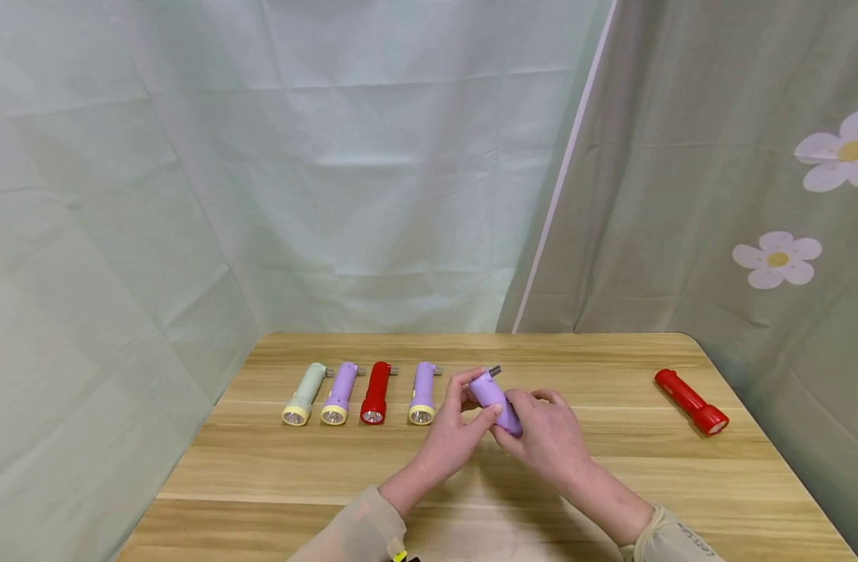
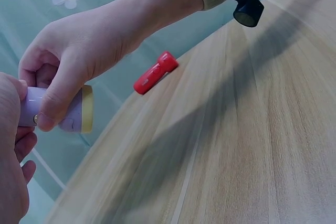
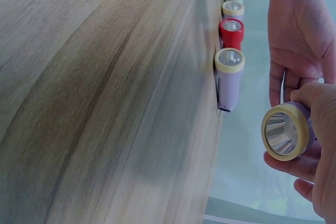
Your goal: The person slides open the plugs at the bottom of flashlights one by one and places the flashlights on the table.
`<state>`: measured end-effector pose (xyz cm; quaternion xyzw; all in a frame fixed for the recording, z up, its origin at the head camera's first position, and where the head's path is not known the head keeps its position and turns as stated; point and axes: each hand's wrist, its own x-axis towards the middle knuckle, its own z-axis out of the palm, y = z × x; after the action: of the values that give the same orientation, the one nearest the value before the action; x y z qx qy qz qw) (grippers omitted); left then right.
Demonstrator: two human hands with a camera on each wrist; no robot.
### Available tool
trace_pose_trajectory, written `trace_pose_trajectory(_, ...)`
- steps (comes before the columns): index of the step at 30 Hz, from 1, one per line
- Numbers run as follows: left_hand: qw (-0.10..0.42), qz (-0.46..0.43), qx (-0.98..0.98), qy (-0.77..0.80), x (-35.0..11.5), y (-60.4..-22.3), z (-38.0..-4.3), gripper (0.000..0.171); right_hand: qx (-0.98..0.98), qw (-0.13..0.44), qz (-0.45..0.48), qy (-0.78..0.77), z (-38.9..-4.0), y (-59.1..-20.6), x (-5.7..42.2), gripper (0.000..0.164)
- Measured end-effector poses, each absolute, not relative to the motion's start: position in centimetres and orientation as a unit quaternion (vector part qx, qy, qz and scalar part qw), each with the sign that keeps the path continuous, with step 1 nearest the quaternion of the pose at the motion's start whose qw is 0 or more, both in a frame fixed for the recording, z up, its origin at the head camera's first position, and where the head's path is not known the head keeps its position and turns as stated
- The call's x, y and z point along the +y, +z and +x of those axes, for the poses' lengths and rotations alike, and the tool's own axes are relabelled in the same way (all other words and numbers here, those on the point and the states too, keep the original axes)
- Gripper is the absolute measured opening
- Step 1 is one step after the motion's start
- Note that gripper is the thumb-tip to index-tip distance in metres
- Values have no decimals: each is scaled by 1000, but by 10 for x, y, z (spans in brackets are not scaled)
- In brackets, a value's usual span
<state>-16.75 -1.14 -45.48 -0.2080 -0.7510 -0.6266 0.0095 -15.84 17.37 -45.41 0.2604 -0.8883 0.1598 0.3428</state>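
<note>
Above the table, both hands hold a purple flashlight [image 1: 507, 419] with a pale yellow head rim and two metal plug prongs [image 1: 495, 371] folded out at its tail end. My left hand [image 1: 451, 434] grips the tail end, thumb along the body. The head end is gripped by my right hand [image 1: 550, 439], which covers much of it in the head view. Its reflector and clear lens [image 3: 282, 133] show in the right wrist view. In the left wrist view a small button [image 2: 35, 119] is visible on the body beside the right thumb.
On the left, a row holds a pale green flashlight [image 1: 309, 393], a purple flashlight [image 1: 343, 390], a red flashlight [image 1: 377, 389] and another purple flashlight [image 1: 424, 390], prongs out. Another red flashlight [image 1: 688, 400] lies at the right of the wooden table [image 1: 274, 484]. Curtains [image 1: 400, 195] surround it.
</note>
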Motion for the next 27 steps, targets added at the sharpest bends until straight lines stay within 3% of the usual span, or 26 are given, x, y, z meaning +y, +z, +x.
trace_pose_trajectory(27,31,-201,-778,-594,-10,-458,-169,58,-918,281,193,203,-156,-457,166,33)
